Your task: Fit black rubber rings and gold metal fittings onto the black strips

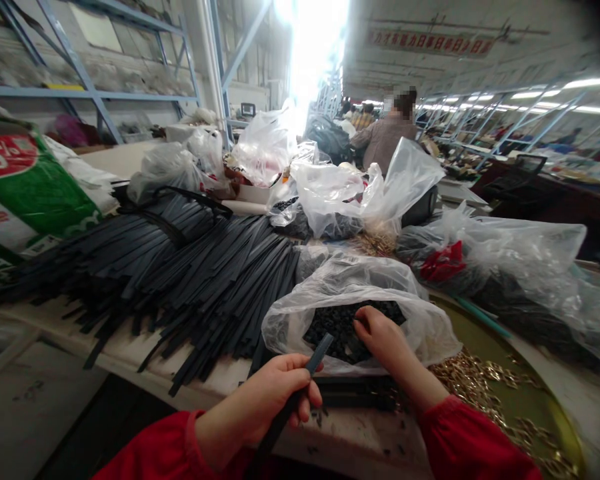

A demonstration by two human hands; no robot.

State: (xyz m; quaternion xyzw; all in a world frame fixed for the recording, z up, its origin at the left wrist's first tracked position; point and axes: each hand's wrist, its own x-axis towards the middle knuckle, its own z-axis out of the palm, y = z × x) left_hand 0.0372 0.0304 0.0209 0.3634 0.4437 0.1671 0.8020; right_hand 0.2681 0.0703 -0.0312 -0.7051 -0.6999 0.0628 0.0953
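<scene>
My left hand (273,393) is closed around a flat black strap (314,357) that sticks up from my fist toward the bag ahead. My right hand (383,340) reaches into an open clear plastic bag (330,280) full of small black pieces (330,323); its fingertips are curled down among them and what they pinch is hidden. Both sleeves are red. A big pile of the same black straps (190,267) lies on the table to the left.
Small gold metal buckles (485,383) lie on a round green tray (530,400) at the right. More clear bags (500,260) crowd the table behind. A green and red sack (25,187) stands at far left. A person (387,130) works in the background.
</scene>
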